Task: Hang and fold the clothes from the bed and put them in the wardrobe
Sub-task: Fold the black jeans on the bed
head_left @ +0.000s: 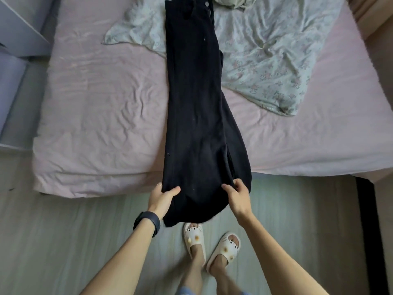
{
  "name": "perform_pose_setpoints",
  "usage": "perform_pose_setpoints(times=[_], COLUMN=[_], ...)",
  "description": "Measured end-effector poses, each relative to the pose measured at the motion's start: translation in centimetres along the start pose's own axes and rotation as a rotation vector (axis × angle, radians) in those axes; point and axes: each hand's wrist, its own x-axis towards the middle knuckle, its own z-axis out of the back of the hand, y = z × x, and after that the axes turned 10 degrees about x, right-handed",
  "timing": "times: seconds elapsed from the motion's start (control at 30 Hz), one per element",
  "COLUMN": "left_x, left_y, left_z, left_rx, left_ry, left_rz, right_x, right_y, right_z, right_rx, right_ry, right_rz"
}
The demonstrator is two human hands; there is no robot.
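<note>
From the head camera, looking down, the black trousers [197, 116] lie lengthwise on the bed [95, 103]. One leg is laid over the other. The waistband, with a metal button [206, 3], is at the far end, and the leg ends reach past the near edge of the mattress.

Both hands hold those leg ends over the floor [63, 231]. The left hand [161, 199] grips the left edge of the cloth. Its thumb [176, 189] lies on top of the fabric and its other fingers are under it, out of sight. The right hand [237, 196] pinches the right edge, with the thumb and curled fingers closed on a fold of the fabric. Between the two hands the cloth sags a little, and the hems hang down past the wrists.

A dark wristband [146, 223] sits on the left wrist. Under the hanging hems stand the person's feet in pale slippers [194, 237], one just below the cloth and the other beside it to the right.

The upper part of the trousers rests on a crumpled floral cloth [265, 60] that spreads across the far right of the pink sheet. A pale bundled garment [229, 2] lies at the top edge, just beside the waistband. At the far left stands grey-blue furniture [19, 28]; what it is cannot be told.
</note>
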Motion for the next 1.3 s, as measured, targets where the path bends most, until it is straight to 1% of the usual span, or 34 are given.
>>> perform_pose_setpoints(times=[0.1, 0.17, 0.2, 0.27, 0.33, 0.4, 0.43, 0.57, 0.67, 0.73, 0.87, 0.97, 1.03, 1.1, 1.2, 1.27, 1.3], left_x=[-1.9, -2.3, -2.0, -0.8, 2.0, 5.3, 6.8, 9.8, 9.8, 9.4, 6.5, 1.7, -1.5, -4.2, -6.6, -7.3, -7.4], left_y=[-0.3, -0.1, 0.1, 1.1, 2.1, 2.8, 3.5, 5.8, 7.5, 7.5, 7.3, 6.6, 5.4, 3.5, 1.0, 0.0, -0.4], left_z=[-2.9, -5.8, -7.2, -9.5, -11.3, -12.3, -12.8, -13.9, -14.5, -14.4, -13.3, -11.6, -10.4, -9.1, -7.3, -6.8, -6.8], left_rx=[0.065, 0.08, 0.086, 0.118, 0.11, 0.008, -0.036, -0.068, -0.105, -0.097, -0.057, -0.076, -0.204, -0.351, -0.479, -0.497, -0.495], left_ry=[0.108, 0.159, 0.155, 0.103, 0.061, 0.079, 0.088, 0.179, 0.245, 0.265, 0.21, 0.099, 0.123, 0.221, 0.37, 0.419, 0.421], left_rz=[-0.023, -0.017, -0.006, 0.02, 0.035, 0.07, 0.079, 0.116, 0.144, 0.143, 0.059, -0.011, -0.008, 0.029, 0.075, 0.113, 0.127], right_x=[-2.1, -1.8, -1.0, 1.6, 5.5, 8.6, 9.9, 12.2, 11.1, 9.7, 7.1, 4.2, 1.8, -0.8, -4.3, -5.9, -6.6], right_y=[1.6, 2.0, 1.9, 0.5, -1.7, -3.2, -4.2, -7.0, -8.7, -8.8, -8.0, -5.9, -4.1, -1.6, 2.6, 4.5, 4.9], right_z=[4.6, 7.0, 7.8, 9.0, 9.4, 9.1, 8.8, 8.3, 8.3, 8.2, 9.9, 11.2, 11.2, 10.7, 10.0, 10.1, 10.1], right_rx=[-0.132, -0.212, -0.255, -0.376, -0.437, -0.348, -0.303, -0.211, -0.294, -0.34, -0.312, -0.271, -0.254, -0.17, 0.157, 0.357, 0.409], right_ry=[-0.164, -0.234, -0.252, -0.211, -0.07, 0.062, 0.098, 0.086, 0.182, 0.164, 0.035, 0.012, 0.03, 0.099, 0.195, 0.306, 0.356], right_rz=[0.175, 0.212, 0.207, 0.135, 0.022, -0.105, -0.118, -0.097, -0.063, 0.004, 0.153, 0.179, 0.129, 0.029, -0.179, -0.311, -0.371])
